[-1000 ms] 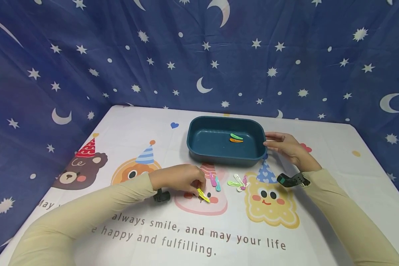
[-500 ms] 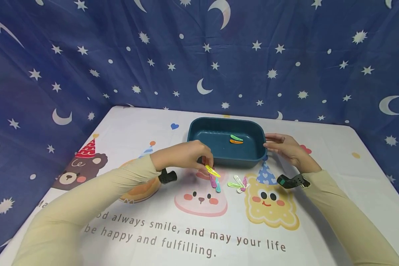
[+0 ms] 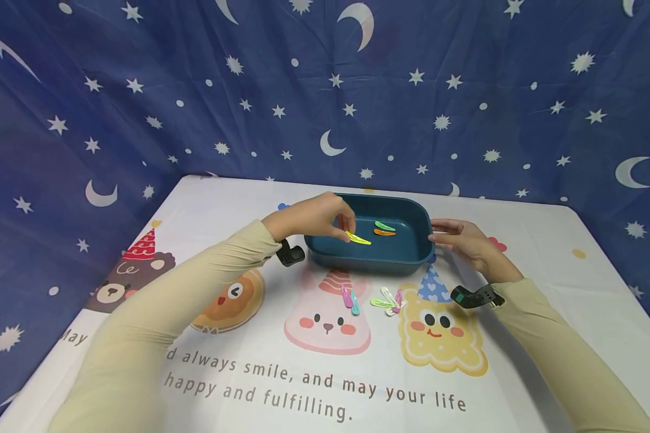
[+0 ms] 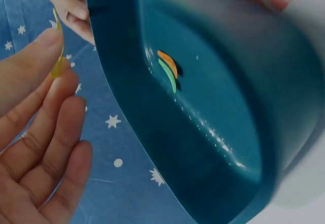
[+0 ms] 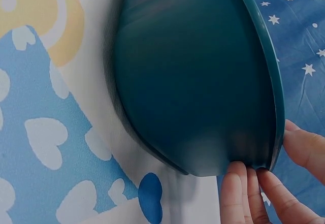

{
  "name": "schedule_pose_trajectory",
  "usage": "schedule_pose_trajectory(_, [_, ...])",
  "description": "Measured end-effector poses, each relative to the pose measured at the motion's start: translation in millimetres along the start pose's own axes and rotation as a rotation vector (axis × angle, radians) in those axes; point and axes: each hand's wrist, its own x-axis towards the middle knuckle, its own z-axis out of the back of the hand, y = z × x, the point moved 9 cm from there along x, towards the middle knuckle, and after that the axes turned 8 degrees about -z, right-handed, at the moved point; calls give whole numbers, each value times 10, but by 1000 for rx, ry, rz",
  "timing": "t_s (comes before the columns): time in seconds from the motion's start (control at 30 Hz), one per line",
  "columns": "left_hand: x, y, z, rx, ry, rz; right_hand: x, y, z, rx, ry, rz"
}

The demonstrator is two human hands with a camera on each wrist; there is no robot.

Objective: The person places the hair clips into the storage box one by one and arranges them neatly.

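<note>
A dark teal tray (image 3: 419, 255) (image 4: 244, 132) (image 5: 193, 82) stands at the table's middle back, with a green hair clip (image 3: 384, 226) (image 4: 167, 75) and an orange hair clip (image 3: 384, 233) (image 4: 167, 62) inside. My left hand (image 3: 316, 216) (image 4: 35, 132) hovers over the tray's left part and pinches a yellow hair clip (image 3: 357, 239) (image 4: 57, 64) between thumb and fingers. At the tray's right end my right hand (image 3: 463, 239) (image 5: 264, 188) holds the rim, its fingers against the outer wall.
Several loose hair clips lie on the printed tablecloth in front of the tray: a pink and blue pair (image 3: 349, 298) and a green, white and pink cluster (image 3: 388, 299). A starry blue curtain (image 3: 325, 90) closes off the back and sides.
My left hand lifted the yellow clip off the cloth and carried it back and up over the tray. The right hand stayed at the tray's right rim.
</note>
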Motion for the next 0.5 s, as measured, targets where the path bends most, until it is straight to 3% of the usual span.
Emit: schedule_pose_trajectory(0.5, [384,311,40,-27,6,66,-36,35,-29,-38,5,23])
